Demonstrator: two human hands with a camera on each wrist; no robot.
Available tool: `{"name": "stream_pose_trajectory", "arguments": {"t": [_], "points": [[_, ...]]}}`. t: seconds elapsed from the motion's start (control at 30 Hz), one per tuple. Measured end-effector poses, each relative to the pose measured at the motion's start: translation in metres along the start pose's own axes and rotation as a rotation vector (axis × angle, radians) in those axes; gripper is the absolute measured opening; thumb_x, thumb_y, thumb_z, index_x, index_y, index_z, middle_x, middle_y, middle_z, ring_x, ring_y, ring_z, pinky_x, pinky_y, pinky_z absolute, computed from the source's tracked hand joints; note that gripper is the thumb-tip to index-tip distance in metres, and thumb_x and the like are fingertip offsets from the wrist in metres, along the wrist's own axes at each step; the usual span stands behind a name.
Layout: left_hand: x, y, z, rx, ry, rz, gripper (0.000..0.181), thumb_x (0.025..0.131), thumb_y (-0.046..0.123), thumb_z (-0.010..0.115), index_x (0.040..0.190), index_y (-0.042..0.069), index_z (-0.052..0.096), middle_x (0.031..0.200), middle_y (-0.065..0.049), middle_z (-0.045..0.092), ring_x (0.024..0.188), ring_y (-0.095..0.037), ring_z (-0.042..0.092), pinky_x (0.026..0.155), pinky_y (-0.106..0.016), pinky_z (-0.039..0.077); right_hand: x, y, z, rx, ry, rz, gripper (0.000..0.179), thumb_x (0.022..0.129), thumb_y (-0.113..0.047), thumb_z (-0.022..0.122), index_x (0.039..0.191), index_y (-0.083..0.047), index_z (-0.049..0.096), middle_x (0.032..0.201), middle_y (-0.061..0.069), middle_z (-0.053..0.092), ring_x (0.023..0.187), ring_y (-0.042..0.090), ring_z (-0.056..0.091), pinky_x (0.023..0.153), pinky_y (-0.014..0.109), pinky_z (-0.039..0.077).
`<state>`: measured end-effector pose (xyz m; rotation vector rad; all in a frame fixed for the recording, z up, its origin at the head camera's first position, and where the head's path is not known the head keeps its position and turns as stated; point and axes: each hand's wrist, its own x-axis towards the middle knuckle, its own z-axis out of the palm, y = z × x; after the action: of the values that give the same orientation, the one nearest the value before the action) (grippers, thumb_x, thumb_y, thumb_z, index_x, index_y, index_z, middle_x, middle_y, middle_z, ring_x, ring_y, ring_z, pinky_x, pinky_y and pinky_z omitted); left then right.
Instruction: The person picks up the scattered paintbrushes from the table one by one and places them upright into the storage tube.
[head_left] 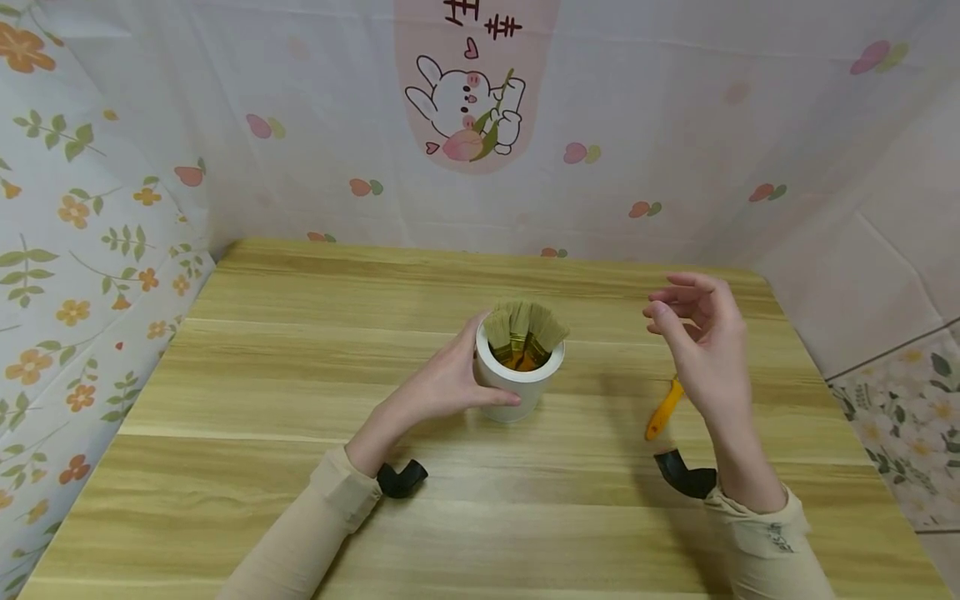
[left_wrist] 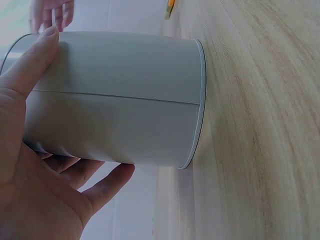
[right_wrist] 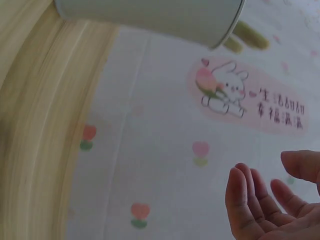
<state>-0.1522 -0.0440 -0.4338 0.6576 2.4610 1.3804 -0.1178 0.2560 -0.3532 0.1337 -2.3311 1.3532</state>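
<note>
My left hand (head_left: 444,379) holds a round white canister (head_left: 517,407) that stands upright on the table. In the left wrist view the thumb lies along one side of the canister (left_wrist: 120,100) and the fingers are on the other. Several paintbrushes (head_left: 521,321) stand in it, pale bristles fanned out above the rim, orange handles down inside. My right hand (head_left: 712,358) is raised to the right of the canister, fingers loosely bent, nothing between them. Below it an orange brush handle (head_left: 663,412) lies on the table, its other end hidden by the hand.
The wood-grain table (head_left: 300,375) ends at a printed curtain (head_left: 300,150) behind, with a flowered cloth (head_left: 75,317) on the left. Black curved pieces (head_left: 402,479) show beside both wrists at the sleeve cuffs.
</note>
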Motion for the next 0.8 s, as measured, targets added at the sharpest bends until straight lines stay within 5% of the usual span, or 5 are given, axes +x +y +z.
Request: {"name": "stream_pose_trajectory", "arguments": {"t": [0.4, 0.5, 0.7, 0.8], "points": [[0.000, 0.000, -0.001, -0.009, -0.007, -0.003, 0.124, 0.072, 0.048, 0.093, 0.164, 0.030, 0.013, 0.155, 0.001, 0.043, 0.141, -0.024, 0.049, 0.114, -0.054, 0.044, -0.010, 0.056, -0.041, -0.164, -0.014, 0.215, 0.046, 0.102, -0.013, 0.061, 0.145, -0.006, 0.045, 0.112, -0.009, 0.055, 0.083, -0.003, 0.064, 0.068, 0.012, 0.057], [0.000, 0.000, -0.001, -0.009, -0.006, -0.008, 0.124, 0.071, 0.048, 0.093, 0.164, 0.030, 0.013, 0.155, 0.001, 0.043, 0.141, -0.024, 0.049, 0.114, -0.054, 0.044, -0.013, 0.069, -0.049, -0.235, -0.081, 0.291, 0.055, 0.103, -0.018, 0.061, 0.150, -0.002, 0.038, 0.121, 0.008, 0.055, 0.083, 0.004, 0.066, 0.065, 0.016, 0.059], [0.000, 0.001, -0.001, -0.005, -0.008, -0.008, 0.125, 0.072, 0.048, 0.093, 0.165, 0.028, 0.011, 0.156, 0.000, 0.042, 0.142, -0.025, 0.048, 0.114, -0.055, 0.043, -0.009, 0.097, -0.063, -0.347, -0.349, 0.483, 0.081, 0.103, -0.029, 0.061, 0.159, 0.008, 0.014, 0.146, 0.045, 0.034, 0.105, 0.048, 0.067, 0.069, 0.034, 0.063], [0.000, 0.001, -0.001, -0.005, -0.014, -0.009, 0.125, 0.072, 0.048, 0.093, 0.165, 0.028, 0.011, 0.156, 0.000, 0.042, 0.142, -0.025, 0.047, 0.115, -0.055, 0.043, -0.007, 0.107, -0.065, -0.322, -0.421, 0.562, 0.089, 0.101, -0.022, 0.065, 0.158, 0.011, 0.006, 0.148, 0.050, 0.024, 0.094, 0.042, 0.073, 0.071, 0.037, 0.064]]}}
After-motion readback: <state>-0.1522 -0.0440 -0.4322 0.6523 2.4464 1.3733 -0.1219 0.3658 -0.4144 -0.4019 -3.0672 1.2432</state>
